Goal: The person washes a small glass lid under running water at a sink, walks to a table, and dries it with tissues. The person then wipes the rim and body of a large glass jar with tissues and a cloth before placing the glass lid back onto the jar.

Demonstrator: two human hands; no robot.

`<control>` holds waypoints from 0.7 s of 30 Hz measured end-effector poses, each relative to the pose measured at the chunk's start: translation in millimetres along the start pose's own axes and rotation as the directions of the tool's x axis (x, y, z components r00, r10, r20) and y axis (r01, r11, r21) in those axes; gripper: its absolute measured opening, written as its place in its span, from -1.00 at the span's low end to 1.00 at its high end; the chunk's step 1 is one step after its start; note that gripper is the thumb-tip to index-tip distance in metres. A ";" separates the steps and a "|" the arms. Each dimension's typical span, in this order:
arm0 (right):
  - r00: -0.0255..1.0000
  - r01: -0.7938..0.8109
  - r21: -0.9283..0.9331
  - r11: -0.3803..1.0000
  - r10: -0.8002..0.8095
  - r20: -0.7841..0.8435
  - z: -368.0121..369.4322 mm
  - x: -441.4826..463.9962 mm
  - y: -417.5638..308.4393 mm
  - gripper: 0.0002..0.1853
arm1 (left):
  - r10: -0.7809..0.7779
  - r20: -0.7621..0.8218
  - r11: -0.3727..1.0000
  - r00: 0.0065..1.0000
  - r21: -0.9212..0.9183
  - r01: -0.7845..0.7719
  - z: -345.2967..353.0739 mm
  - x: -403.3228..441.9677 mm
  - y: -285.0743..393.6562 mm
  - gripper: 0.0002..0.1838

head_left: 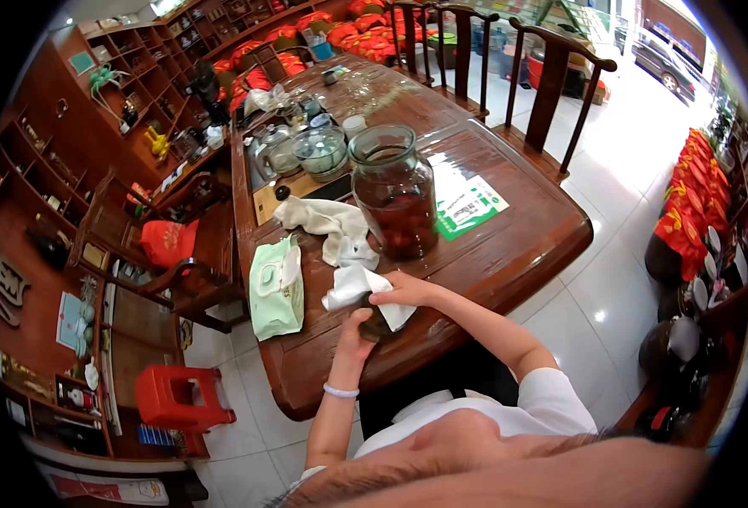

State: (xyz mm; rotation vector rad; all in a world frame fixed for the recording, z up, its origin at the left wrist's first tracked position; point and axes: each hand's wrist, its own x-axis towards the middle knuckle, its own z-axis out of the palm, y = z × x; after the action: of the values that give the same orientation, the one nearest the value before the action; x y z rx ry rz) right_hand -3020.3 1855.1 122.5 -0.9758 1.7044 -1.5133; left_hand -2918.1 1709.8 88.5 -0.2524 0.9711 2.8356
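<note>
My left hand [355, 337] is closed around a dark, rounded, glassy object [376, 321] near the table's front edge; its kind is partly hidden. My right hand [406, 290] grips a white wipe [355, 283] and presses it on that object, with a corner hanging down. Just beyond stands a big glass jar [395, 199], uncovered, with dark red liquid and reddish pieces in its lower part. A crumpled beige cloth [327, 222] lies left of the jar. Closer to me on the left is a light green wipes pack [276, 288].
On the wooden table [509, 258], a green-and-white card [476, 206] lies right of the jar. Glass kettles [321, 151] stand behind the cloth. Wooden chairs [548, 93] line the right side; a red stool [183, 398] is at lower left.
</note>
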 end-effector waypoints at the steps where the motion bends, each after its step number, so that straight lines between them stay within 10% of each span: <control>1: 1.000 0.005 -0.006 1.000 -0.005 0.007 -0.3 4.0 -0.9 -0.56 | -0.011 0.012 1.000 1.000 0.002 0.011 -5.4 2.6 -3.7 -0.50; 11: 0.997 -0.063 -0.135 0.989 0.058 -0.043 8.6 1.3 -7.7 -0.57 | -0.078 0.032 0.995 0.996 -0.052 0.080 11.8 -7.1 -6.6 -0.42; 16: 0.948 0.035 0.387 0.921 0.093 -0.305 5.3 -4.8 10.3 -0.53 | -0.042 0.160 0.998 0.986 -0.046 0.050 20.1 -10.0 10.8 -0.37; 21: 0.932 0.149 0.395 0.906 0.004 -0.361 32.4 0.0 34.9 -0.49 | 0.000 0.076 0.994 0.997 -0.107 0.008 13.4 -6.0 10.1 -0.46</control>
State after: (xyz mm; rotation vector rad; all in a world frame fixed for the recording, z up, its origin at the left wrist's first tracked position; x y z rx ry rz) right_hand -2996.5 1840.6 84.0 -0.5675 1.4829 -2.0982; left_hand -2915.5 1709.7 106.1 -0.1553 0.8033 2.8748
